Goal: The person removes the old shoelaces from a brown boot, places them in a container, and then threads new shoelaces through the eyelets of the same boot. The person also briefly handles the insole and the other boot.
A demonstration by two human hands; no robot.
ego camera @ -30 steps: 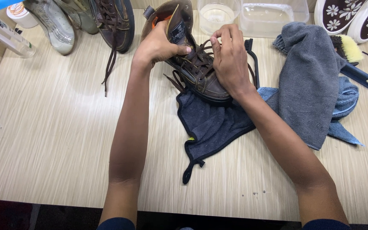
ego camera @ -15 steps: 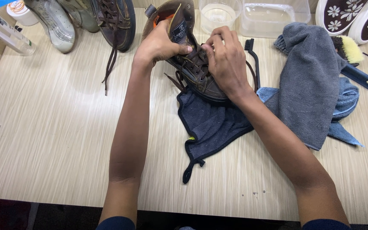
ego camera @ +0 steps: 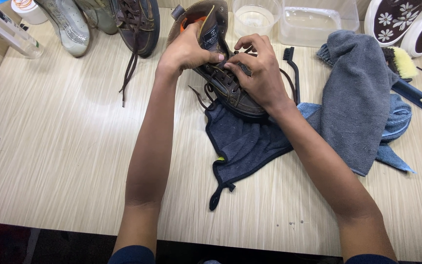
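Where cloths lie, pale striped wooden table (ego camera: 64, 146)

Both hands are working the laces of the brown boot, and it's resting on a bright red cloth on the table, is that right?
Not quite. The head view shows the cloth under the brown boot is dark navy, not bright red. The left hand and right hand are both at the laces.

Even, bright overhead light. Soft shadows under forearms toward 6 o'clock. Mild sheen on table (ego camera: 50, 146). Focus sharp; slight wide-angle bowing at edges.
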